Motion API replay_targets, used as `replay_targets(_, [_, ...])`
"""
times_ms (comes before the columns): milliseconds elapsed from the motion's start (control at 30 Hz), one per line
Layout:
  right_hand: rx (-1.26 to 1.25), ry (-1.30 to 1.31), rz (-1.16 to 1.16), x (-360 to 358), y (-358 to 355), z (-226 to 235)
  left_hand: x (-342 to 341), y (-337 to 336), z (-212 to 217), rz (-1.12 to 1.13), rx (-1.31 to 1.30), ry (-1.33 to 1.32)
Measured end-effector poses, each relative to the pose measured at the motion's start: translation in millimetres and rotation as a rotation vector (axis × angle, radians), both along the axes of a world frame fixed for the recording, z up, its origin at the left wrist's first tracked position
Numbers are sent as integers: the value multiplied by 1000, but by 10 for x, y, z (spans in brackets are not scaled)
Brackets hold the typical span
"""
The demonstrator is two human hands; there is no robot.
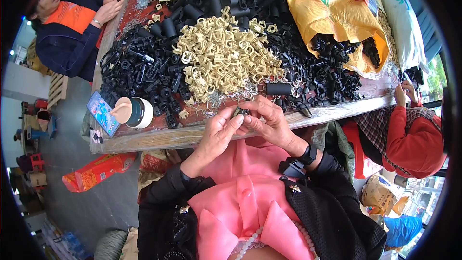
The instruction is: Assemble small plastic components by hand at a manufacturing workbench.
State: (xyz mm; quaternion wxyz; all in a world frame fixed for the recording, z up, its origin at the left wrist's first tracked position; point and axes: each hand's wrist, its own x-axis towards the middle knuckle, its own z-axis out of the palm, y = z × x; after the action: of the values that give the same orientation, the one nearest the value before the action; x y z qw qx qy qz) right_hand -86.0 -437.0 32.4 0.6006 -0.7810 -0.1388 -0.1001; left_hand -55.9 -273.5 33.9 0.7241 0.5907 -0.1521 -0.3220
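Pinching a small black plastic part (241,112) between both hands, left hand (217,132) and right hand (269,123) clamp fingertips together at the table's (159,139) near edge, beige clips (226,60) piled within reach.

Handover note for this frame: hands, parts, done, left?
Left hand: fingers pinch the small black part from the left.
Right hand: fingers grip the same part from the right, above the table edge.
Parts: beige clip pile mid-table, black parts heap to its left, black tube near the hands.
Done: no finished pieces can be told apart.
Left: both piles are large.
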Motion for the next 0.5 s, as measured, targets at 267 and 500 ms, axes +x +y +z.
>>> replay_targets(267, [-112,-88,-39,-9,-59,-8,-11,-35,-29,129,-24,-42])
replay_targets(500, [-768,-246,-379,115,-582,-68,57,130,-157,122,-13,-29])
